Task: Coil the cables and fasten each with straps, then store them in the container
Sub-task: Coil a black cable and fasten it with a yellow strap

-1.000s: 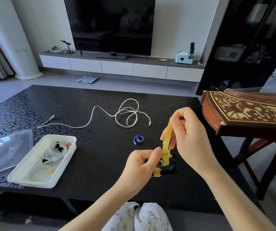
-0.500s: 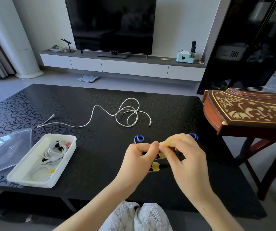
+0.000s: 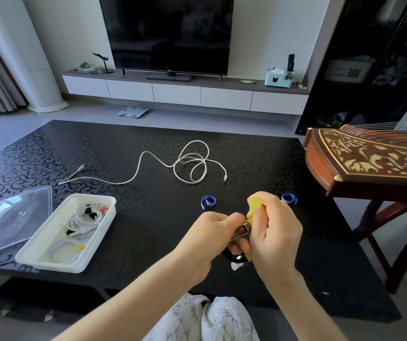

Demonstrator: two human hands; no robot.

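Above the near edge of the black table, my left hand (image 3: 212, 236) grips a coiled black cable (image 3: 234, 257) with a red-and-silver plug. My right hand (image 3: 275, 230) pinches a yellow strap (image 3: 255, 204) that runs round that coil. A loose white cable (image 3: 190, 166) lies uncoiled in the middle of the table. Two curled blue straps lie there too, one (image 3: 208, 201) left of my hands and one (image 3: 289, 198) to the right behind them. The white container (image 3: 99, 230) at the near left holds several strapped white cables.
A clear plastic lid (image 3: 17, 217) lies left of the container. A wooden zither (image 3: 374, 163) on a stand overhangs the table's right side. A TV and a low cabinet stand beyond the table (image 3: 99, 148).
My right hand came down from holding the yellow strap stretched upward and has brought it over the coil, close against my left hand.
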